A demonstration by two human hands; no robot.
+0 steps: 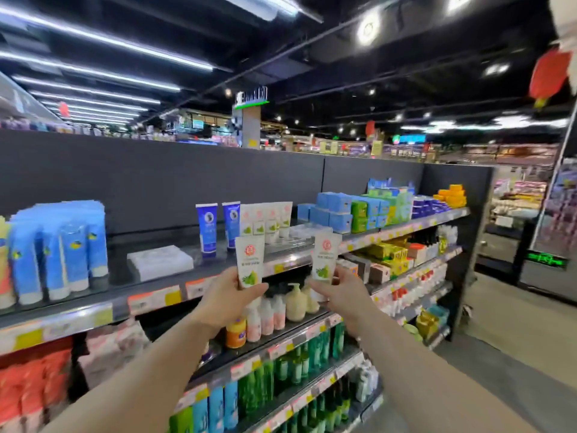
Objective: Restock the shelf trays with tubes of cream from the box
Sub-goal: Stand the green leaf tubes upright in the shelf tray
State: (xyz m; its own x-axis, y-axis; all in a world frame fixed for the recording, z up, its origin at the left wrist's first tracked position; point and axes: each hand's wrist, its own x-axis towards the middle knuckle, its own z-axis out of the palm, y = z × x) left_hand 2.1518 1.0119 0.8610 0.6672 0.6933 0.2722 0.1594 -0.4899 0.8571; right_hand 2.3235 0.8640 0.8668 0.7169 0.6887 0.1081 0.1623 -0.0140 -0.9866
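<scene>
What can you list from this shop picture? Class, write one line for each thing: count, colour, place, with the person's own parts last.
held tubes: two, white with green print, one in each hand, raised before the top shelf
shelf tubes: about four, white and green, standing top shelf centre
dark blue tubes: two, top shelf, left of the white ones
light blue tubes: several, top shelf far left
clear trays: two visible, top shelf
blue and green boxes: many, top shelf right
pump bottles: a few, cream, second shelf
green bottles: many, lower shelf
left hand: one, grips a tube
right hand: one, grips a tube
</scene>
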